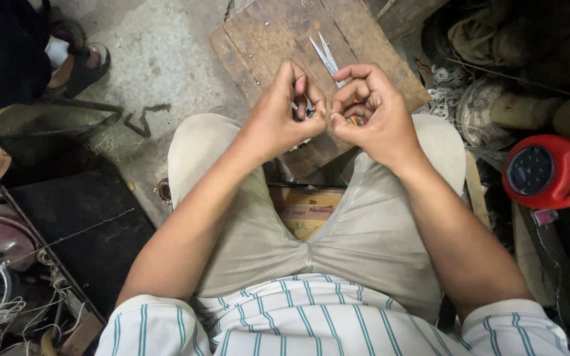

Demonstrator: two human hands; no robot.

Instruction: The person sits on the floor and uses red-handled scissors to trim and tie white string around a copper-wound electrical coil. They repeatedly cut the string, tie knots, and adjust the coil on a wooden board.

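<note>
Meeting at centre frame above a wooden board (pixel 278 33), the left hand (pixel 285 115) and right hand (pixel 371 112) pinch together on something small and mostly hidden between their fingertips, while scissors (pixel 324 56) lie just beyond, nearer the right hand, blades pointing toward upper left.

Person wears a short-sleeved white shirt (pixel 311 320) with thin teal vertical stripes and plain beige trousers (pixel 364 231), creased at the lap; both forearms bare.
</note>
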